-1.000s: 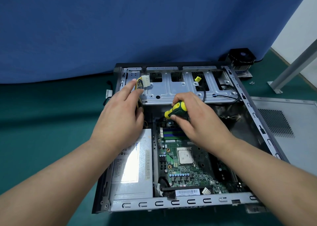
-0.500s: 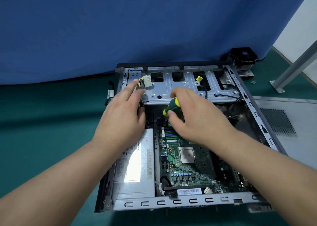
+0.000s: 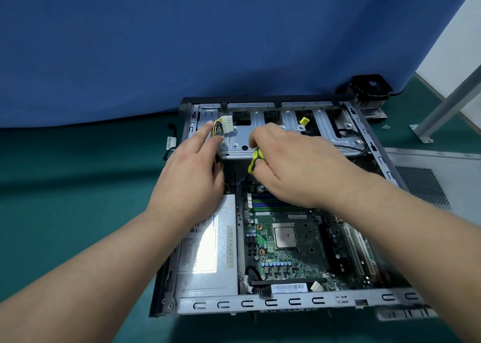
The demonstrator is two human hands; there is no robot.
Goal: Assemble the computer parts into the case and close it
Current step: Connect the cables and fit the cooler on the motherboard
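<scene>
two bare hands work over the open computer case (image 3: 286,302), which lies on its side on a green table (image 3: 65,199) in front of a blue cloth backdrop (image 3: 182,43). the right hand (image 3: 294,168) curls round a yellow-and-black screwdriver (image 3: 256,159); only part of the handle shows, and the shaft and tip are hidden under the fingers, so where it touches cannot be told. the left hand (image 3: 190,178) has its fingers stretched out, resting by the yellow and black wires (image 3: 218,131) of a white connector (image 3: 227,124) near the drive bay bracket (image 3: 286,134); the thumb is out of sight. the power supply (image 3: 208,251) sits in the case's left part, its label partly covered by the left wrist and washed out by glare, the small print unreadable. the motherboard (image 3: 294,249) lies to its right, with a barcode sticker (image 3: 288,288) too small to read. the side panel (image 3: 442,181) lies to the right, cut off by the frame edge. a black fan (image 3: 369,90) sits behind the case.
</scene>
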